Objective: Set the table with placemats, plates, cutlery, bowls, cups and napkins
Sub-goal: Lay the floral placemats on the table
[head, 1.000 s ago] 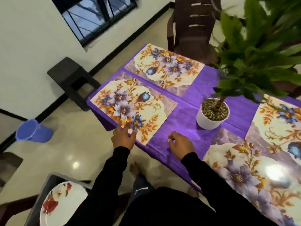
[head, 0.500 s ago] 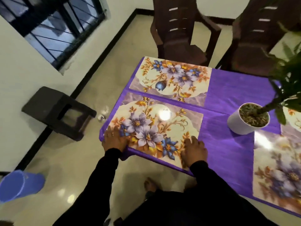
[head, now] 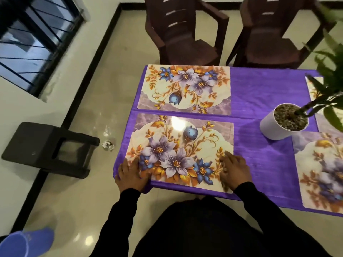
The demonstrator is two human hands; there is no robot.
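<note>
From the head camera, a glossy rectangular floral placemat [head: 181, 151] lay flat at the near edge of the purple-clothed table [head: 263, 156]; the left hand [head: 132, 174] and right hand [head: 234, 170] pressed its near corners with straight, spread fingers, gripping nothing

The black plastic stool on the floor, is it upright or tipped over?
Tipped over: the black plastic stool lies on its side, legs pointing sideways.

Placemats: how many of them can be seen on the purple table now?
4. One near placemat lies under both hands; one far placemat before the chairs; one right placemat, cut by the frame; one partly hidden placemat behind the plant. More may lie out of view.
</note>
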